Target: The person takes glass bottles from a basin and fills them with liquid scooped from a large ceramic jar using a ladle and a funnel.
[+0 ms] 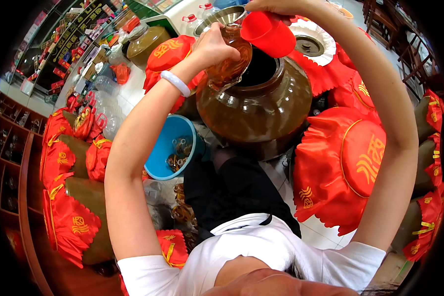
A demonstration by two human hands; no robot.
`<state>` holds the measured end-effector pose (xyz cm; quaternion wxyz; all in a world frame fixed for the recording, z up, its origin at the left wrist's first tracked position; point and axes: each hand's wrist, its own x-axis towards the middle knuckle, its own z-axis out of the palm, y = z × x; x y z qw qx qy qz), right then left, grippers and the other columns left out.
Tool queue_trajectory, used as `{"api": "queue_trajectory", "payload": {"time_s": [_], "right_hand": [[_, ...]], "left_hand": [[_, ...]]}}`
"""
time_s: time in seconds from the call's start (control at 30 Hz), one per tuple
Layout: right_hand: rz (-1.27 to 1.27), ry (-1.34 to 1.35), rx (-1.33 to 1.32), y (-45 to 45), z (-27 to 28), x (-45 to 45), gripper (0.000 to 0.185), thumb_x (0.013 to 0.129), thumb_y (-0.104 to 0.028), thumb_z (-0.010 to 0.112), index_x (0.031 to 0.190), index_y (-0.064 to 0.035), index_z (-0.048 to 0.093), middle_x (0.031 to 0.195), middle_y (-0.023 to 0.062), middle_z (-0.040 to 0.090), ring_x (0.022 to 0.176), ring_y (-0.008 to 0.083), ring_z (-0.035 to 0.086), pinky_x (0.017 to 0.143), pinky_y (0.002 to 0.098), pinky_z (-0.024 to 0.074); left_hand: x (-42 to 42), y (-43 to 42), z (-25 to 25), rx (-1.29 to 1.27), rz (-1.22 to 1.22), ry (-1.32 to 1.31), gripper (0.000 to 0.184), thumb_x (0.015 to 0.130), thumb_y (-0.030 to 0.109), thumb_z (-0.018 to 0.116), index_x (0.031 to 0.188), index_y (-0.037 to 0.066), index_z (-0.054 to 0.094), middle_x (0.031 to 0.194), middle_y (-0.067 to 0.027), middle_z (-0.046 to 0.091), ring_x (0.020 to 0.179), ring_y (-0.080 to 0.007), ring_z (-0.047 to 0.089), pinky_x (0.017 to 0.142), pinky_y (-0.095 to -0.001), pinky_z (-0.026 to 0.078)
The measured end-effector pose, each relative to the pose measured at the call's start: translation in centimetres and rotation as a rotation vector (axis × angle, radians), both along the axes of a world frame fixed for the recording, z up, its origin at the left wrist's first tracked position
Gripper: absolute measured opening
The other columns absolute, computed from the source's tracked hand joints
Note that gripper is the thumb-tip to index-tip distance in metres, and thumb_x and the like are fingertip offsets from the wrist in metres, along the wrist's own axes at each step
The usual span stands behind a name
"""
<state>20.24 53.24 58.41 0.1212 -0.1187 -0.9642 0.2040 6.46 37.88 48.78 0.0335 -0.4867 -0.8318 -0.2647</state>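
My left hand [214, 48] grips a clear glass bottle [236, 54] with amber liquid in it, tilted beside the open mouth of a large brown glazed jar [254, 111]. A steel funnel [222, 18] shows just behind the bottle. Above the jar's mouth, a red plastic scoop [269, 34] hangs tipped towards the bottle, with my right hand [276, 7] closed on it at the top edge of the view. The jar's inside is dark. Whether liquid is flowing between scoop and bottle is too unclear to tell.
A blue bucket [170, 167] holding small bottles stands left of my legs. Red cloth-covered jars [348, 163] crowd both sides. Behind the jar lies a white frilled cover with a round lid [311, 45]. Plastic jugs [106, 106] and shelves are at the left, wooden chairs at the upper right.
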Motion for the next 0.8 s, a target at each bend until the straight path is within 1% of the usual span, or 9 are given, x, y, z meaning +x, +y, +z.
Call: {"api": "queue_trajectory", "payload": {"time_s": [0.07,0.1,0.13,0.23,0.37,0.4,0.47,0.63,0.8], "right_hand": [[-0.018,0.024,0.128,0.7,-0.8,-0.2,0.040,0.080,-0.035,0.060,0.079,0.0041,0.065,0.056,0.0112,0.060,0.047,0.0216,0.059,0.045,0.0339,0.0472],[-0.022,0.024,0.124,1.2,-1.2,-0.1,0.040,0.080,-0.035,0.060,0.079,0.0041,0.065,0.056,0.0112,0.060,0.047,0.0216,0.059,0.045,0.0339,0.0472],[-0.032,0.020,0.072,1.4,-1.4,0.2,0.039,0.081,-0.035,0.060,0.079,0.0039,0.065,0.056,0.0106,0.060,0.046,0.0207,0.059,0.044,0.0333,0.0471],[-0.040,0.073,-0.051,2.1,-2.6,1.0,0.038,0.081,-0.034,0.061,0.078,0.0038,0.065,0.056,0.0098,0.059,0.045,0.0187,0.058,0.042,0.0319,0.0468],[-0.045,0.181,-0.156,2.6,-3.6,2.1,0.036,0.084,-0.032,0.061,0.079,0.0031,0.064,0.055,0.0077,0.059,0.042,0.0151,0.056,0.041,0.0289,0.0467],[-0.026,0.168,-0.274,2.9,-4.1,2.1,0.035,0.086,-0.032,0.059,0.081,0.0022,0.064,0.054,0.0065,0.058,0.041,0.0140,0.055,0.040,0.0280,0.0456],[-0.021,0.171,-0.298,3.2,-4.8,2.3,0.034,0.086,-0.031,0.059,0.081,0.0020,0.064,0.054,0.0061,0.058,0.041,0.0137,0.055,0.040,0.0278,0.0452],[-0.059,0.101,-0.363,3.3,-5.5,2.9,0.034,0.088,-0.032,0.056,0.081,0.0007,0.063,0.053,0.0056,0.057,0.039,0.0135,0.053,0.039,0.0284,0.0430],[-0.048,0.128,-0.408,3.0,-6.4,3.3,0.033,0.089,-0.033,0.055,0.082,-0.0011,0.063,0.053,0.0053,0.057,0.038,0.0141,0.052,0.037,0.0279,0.0416]], "left_hand": [[0.8,0.5,0.7,-0.038,0.009,0.038,0.080,0.050,0.026,0.078,0.116,-0.005,0.047,0.095,-0.0167,0.063,0.090,-0.0270,0.061,0.082,-0.0328,0.047],[1.2,0.8,1.2,-0.117,0.038,0.061,0.081,0.050,0.028,0.077,0.117,-0.005,0.046,0.095,-0.0172,0.062,0.091,-0.0281,0.061,0.082,-0.0333,0.047],[1.5,1.1,1.5,-0.196,0.066,0.084,0.081,0.050,0.029,0.076,0.117,-0.004,0.046,0.095,-0.0177,0.062,0.091,-0.0291,0.061,0.081,-0.0338,0.047],[2.0,1.8,2.2,-0.250,0.062,0.173,0.082,0.050,0.030,0.075,0.120,-0.003,0.045,0.094,-0.0177,0.062,0.091,-0.0310,0.061,0.081,-0.0351,0.047],[2.1,2.9,2.5,-0.310,0.065,0.293,0.072,0.052,0.030,0.073,0.111,-0.002,0.047,0.093,-0.0184,0.062,0.091,-0.0338,0.061,0.079,-0.0384,0.048],[2.3,3.0,2.7,-0.312,0.064,0.294,0.072,0.052,0.030,0.073,0.111,-0.002,0.047,0.093,-0.0184,0.062,0.091,-0.0338,0.061,0.079,-0.0384,0.048],[2.4,3.4,2.7,-0.353,0.060,0.320,0.067,0.052,0.030,0.072,0.107,-0.001,0.047,0.094,-0.0196,0.062,0.091,-0.0347,0.060,0.078,-0.0401,0.048],[2.4,4.2,2.0,-0.375,0.062,0.372,0.064,0.053,0.028,0.071,0.104,0.000,0.047,0.092,-0.0210,0.062,0.089,-0.0374,0.061,0.076,-0.0422,0.049],[3.0,4.4,1.4,-0.404,0.057,0.412,0.059,0.055,0.025,0.069,0.103,0.000,0.045,0.092,-0.0227,0.063,0.087,-0.0398,0.062,0.073,-0.0438,0.050]]}}
